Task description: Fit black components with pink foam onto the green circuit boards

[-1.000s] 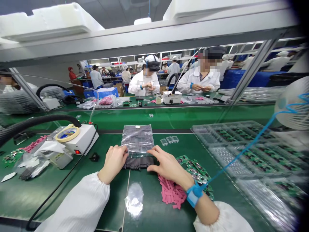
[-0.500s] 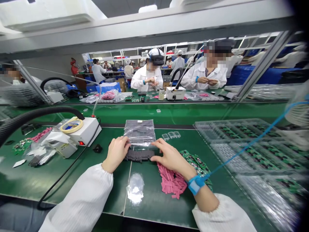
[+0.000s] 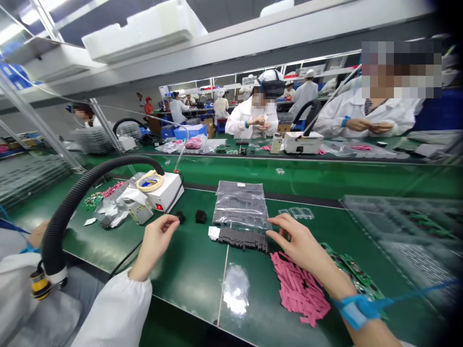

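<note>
Now: left hand [image 3: 155, 246] open, empty, near two black pieces [image 3: 200, 216] | right hand [image 3: 300, 246] open, empty, fingers just beside bag of dark strips [image 3: 240, 205] and loose dark strips [image 3: 243, 239] | all on green counter [image 3: 188, 274], pink strips [image 3: 298, 289] under right hand

The factory hall [image 3: 202, 91] is long, with rows of green worktops [image 3: 318, 174] at twelve o'clock, blue crates [image 3: 190, 134] at eleven, and ceiling lights [image 3: 47, 10] at ten.

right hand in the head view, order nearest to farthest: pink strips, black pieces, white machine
1. Pink strips, just below the right hand.
2. Black pieces, left of the clear bag.
3. White machine, farther left, past the black pieces.
</note>
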The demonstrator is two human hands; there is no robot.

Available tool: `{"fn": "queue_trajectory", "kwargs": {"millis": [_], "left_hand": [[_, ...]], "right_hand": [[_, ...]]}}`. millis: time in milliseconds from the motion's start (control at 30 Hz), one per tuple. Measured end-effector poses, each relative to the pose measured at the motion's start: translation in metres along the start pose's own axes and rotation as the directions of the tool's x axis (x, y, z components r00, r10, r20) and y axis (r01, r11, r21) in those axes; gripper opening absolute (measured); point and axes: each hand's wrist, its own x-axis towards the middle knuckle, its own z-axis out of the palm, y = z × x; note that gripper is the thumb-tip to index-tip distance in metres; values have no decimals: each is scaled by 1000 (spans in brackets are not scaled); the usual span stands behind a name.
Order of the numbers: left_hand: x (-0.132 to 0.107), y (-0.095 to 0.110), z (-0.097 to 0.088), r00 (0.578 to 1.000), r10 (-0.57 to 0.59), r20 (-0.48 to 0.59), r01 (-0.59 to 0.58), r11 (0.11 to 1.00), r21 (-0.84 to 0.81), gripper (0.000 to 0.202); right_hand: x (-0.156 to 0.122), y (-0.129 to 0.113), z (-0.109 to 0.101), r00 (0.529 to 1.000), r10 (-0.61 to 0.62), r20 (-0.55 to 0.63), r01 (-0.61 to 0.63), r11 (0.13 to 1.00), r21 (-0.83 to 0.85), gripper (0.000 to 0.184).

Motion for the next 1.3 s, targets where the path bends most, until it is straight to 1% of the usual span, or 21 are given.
{"fn": "queue_trajectory", "kwargs": {"millis": [100,200,300,367,400,467,567,633,700,767,800,867,933,967,1000,1033,1100,1167,1233,1300], "left_hand": [[10,8,17,992,64,108,-62,998,-28,24],[36,14,34,967,110,231,-102,994,-49,20],[63,11,47,926,100,363,-90,995,-45,15],[74,7,53,901,82,426,-75,997,-34,18],[77,5,55,895,73,440,-67,997,-31,19],[79,3,57,899,54,435,-45,999,-31,20],[77,4,56,928,22,373,3,998,-67,20],[73,10,52,950,6,314,36,991,-127,21],[65,20,47,969,-8,249,63,975,-212,21],[50,36,42,980,-23,198,85,946,-312,23],[40,46,42,982,-29,187,96,928,-361,24],[13,68,43,980,-36,197,122,888,-444,26],[-17,89,50,974,-27,226,144,843,-519,25],[-31,98,54,971,-29,236,161,809,-565,24],[-44,105,58,969,-43,241,189,757,-625,22],[-56,110,62,968,-60,243,212,715,-666,21],[-74,113,70,967,-101,234,243,647,-723,18],[-85,111,76,964,-125,234,260,622,-739,17],[-92,107,80,961,-128,245,270,618,-739,16],[-97,104,81,969,-86,231,229,663,-713,14]], "right_hand": [[1,2,3,1000,15,-6,-15,1000,7,27],[1,4,5,1000,21,-15,-21,1000,5,28],[1,5,5,999,22,-33,-22,1000,8,27],[1,5,5,999,18,-46,-17,1000,10,25],[0,5,5,999,16,-51,-16,1000,11,24],[0,4,5,998,17,-58,-16,1000,15,23],[-1,6,5,998,17,-63,-15,1000,23,22],[0,7,4,998,12,-66,-10,1000,30,20],[1,4,2,997,8,-82,-5,999,41,18],[1,-8,-1,994,10,-112,-2,998,65,17],[-1,-17,-1,992,13,-124,-2,996,89,18],[-8,-43,-1,992,23,-123,-2,986,166,22],[-19,-72,5,997,36,-63,-17,961,277,24],[-25,-85,9,999,35,-8,-31,945,327,17],[-31,-96,14,999,30,18,-35,932,361,13],[-37,-104,19,999,33,17,-37,926,377,18],[-47,-113,28,998,69,-13,-58,911,408,22],[-55,-113,34,992,124,-35,-96,894,437,21],[-61,-111,37,986,160,-46,-122,882,455,19],[-66,-110,40,982,171,-75,-119,884,453,19]]}}
